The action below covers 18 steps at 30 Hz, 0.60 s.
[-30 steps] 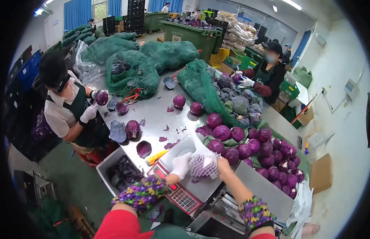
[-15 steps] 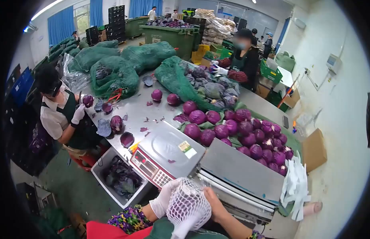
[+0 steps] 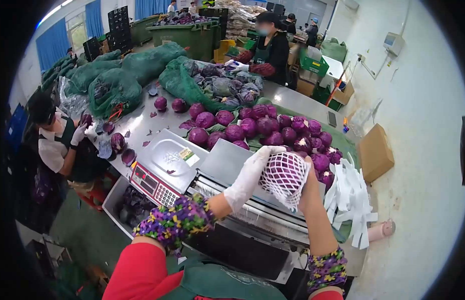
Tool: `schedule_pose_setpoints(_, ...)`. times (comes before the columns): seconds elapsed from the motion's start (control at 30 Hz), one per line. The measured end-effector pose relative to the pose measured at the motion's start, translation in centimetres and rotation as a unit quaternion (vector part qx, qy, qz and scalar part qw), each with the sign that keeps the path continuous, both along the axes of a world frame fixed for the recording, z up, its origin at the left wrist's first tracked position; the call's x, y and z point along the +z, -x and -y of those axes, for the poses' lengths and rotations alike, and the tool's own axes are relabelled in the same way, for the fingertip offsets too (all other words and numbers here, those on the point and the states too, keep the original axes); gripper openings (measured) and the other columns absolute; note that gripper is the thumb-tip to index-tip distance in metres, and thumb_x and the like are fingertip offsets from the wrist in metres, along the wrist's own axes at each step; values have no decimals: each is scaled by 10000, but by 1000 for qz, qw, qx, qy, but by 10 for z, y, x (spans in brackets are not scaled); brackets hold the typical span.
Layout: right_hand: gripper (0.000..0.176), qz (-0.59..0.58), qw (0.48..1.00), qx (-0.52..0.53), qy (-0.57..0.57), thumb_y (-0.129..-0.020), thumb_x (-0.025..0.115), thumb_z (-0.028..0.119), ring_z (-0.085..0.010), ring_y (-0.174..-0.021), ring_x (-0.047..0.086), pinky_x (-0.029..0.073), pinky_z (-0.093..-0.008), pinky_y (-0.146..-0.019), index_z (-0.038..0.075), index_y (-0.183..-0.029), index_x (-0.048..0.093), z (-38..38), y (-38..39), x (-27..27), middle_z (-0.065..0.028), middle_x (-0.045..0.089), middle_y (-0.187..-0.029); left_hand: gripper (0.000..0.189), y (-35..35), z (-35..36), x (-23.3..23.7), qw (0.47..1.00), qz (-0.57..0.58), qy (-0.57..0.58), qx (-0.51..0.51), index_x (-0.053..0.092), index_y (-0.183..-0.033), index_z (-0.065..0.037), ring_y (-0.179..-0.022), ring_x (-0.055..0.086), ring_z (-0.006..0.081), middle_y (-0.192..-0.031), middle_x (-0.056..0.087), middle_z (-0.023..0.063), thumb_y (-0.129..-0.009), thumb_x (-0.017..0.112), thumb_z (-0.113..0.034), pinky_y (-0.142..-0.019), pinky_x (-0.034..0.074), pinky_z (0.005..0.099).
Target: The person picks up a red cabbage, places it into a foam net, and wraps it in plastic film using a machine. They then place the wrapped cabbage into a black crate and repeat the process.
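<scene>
Red cabbage in white foam netting [image 3: 283, 176] held up in the air, above the front part of a metal-topped wrapping machine [image 3: 225, 159], mesh drawn over the purple head. Both hands clamped on it from opposite sides: the left hand [image 3: 251, 172], in a white glove, has its fingers at the upper left of the net; the right hand [image 3: 311, 189], ungloved, grips the right side. Patterned sleeve covers on both forearms. Just left of the machine, a red-and-silver digital scale [image 3: 170, 156], a label and purple scraps on its pan. Behind the machine, a heap of trimmed red cabbages [image 3: 292, 131], some with pale cut stem ends showing, partly on green cloth. Right of the heap, a bunch of white foam strips [image 3: 350, 197], a cardboard box [image 3: 376, 152] near it and a pink bottle [image 3: 380, 230] lying by the strips' lower end. Farther back on the steel table [image 3: 142, 116], an open green mesh sack [image 3: 178, 86] spills leafy cabbages. Below the table's near left edge, a grey tub [image 3: 111, 202] of loose leaves. Co-worker at left [image 3: 60, 145] holds a small cabbage [image 3: 86, 119] in gloved hands; another worker [image 3: 271, 50] stands across the table, masked, dark cap.
</scene>
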State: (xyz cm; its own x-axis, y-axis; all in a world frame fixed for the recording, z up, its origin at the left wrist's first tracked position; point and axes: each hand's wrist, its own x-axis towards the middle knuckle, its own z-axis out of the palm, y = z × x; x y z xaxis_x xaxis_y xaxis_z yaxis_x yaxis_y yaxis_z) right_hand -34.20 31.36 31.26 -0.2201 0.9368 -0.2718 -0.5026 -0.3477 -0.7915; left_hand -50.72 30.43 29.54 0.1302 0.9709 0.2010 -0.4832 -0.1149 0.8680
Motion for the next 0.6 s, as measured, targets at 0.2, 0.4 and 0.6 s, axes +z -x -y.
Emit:
schedule_pose_setpoints(0.2,387,248,947,-87,-185,-968,379,276,-188,-1055,540,406,-312,-925,-13,-1135,575,-36,5,-93,-115,584,-1147,525,-3,-37,-89,986,-159,51,-9,367,-1401,-55,-1291,366,163,-1379,421,73,-1015,324,-409,-1090,259,295)
schedule_pose_setpoints(0.4,395,428,879,-41,-207,-971,411,284,-252,-1074,535,381,-329,-963,-25,-1187,533,-29,-19,-116,-169,569,-1177,556,19,-40,-120,937,-342,-35,59,388,-1365,16,-1322,360,325,-1382,417,219,-942,531,-315,-1094,280,358)
schedule_pose_setpoints(0.6,509,715,473,114,-502,-714,708,178,-267,-920,573,470,-381,-756,161,-1196,544,30,-117,-35,-81,568,-1039,555,153,-2,-41,546,-757,-359,-23,530,-1253,-185,-884,624,267,-1120,577,101,-720,675,-123,-695,507,380)
